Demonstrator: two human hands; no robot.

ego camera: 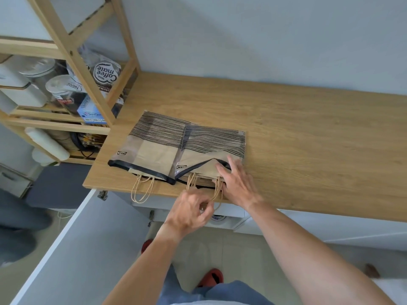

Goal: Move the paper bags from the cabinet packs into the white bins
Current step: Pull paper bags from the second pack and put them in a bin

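Two clear plastic packs of folded brown paper bags with black stripes lie side by side on the wooden countertop (308, 133), near its front edge. The left pack (149, 146) has twine handles hanging over the edge. The right pack (211, 142) is open at its near end. My right hand (235, 181) presses flat on the right pack's opening, fingers spread on the bags. My left hand (191, 210) pinches the twine handles (217, 190) of the bags sticking out of that pack. No white bin is in view.
A wooden shelf unit (88, 69) stands at the left with jars, a coffee creamer bag (105, 73) and boxes. A white cabinet door (72, 238) hangs open below the counter at the left. Another person's leg is at the far left.
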